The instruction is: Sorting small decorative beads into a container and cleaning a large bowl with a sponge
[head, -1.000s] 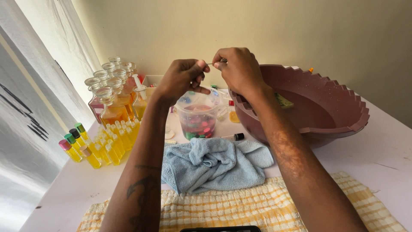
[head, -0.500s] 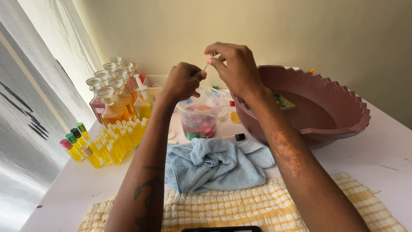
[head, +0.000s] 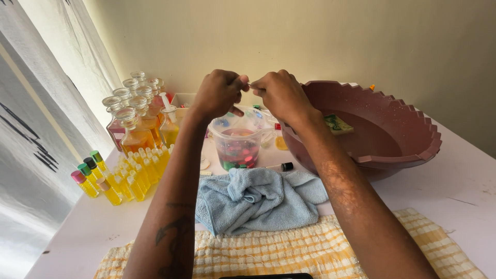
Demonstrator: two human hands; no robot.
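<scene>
1. Far left on the tabletop (head: 465,191) stand the small yellow vials (head: 135,175), some with coloured caps, packed in rows just in front of the tall glass decanters (head: 135,124) of amber liquid. Rows like that leave the middle free for my arms, I judge.

2. My left hand (head: 219,94) is raised above the clear plastic jug (head: 238,140). Its grip is closed tight, thumb and forefinger pinched on one end of a small thin piece (head: 250,84) that spans between my hands. What the piece is I cannot tell; it is too small and mostly hidden.

3. The jug sits directly under my hands and holds a heap of red, green and blue caps. I judge that holding the piece over it means anything I drop lands among the caps.

4. The light blue towel (head: 258,199) lies crumpled nearer me, touching the yellow checked cloth (head: 310,248) spread along the front edge. A small black-capped vial (head: 281,167) lies on its side just beyond the towel.

5. My right hand (head: 281,95) meets the left knuckle to knuckle, its grip likewise closed, fingertips pinching the other end of the piece.

6. To the right stands the wide maroon basin (head: 413,129) with a scalloped rim, holding water and a yellow-green sponge (head: 338,124), close by my right forearm.
</scene>
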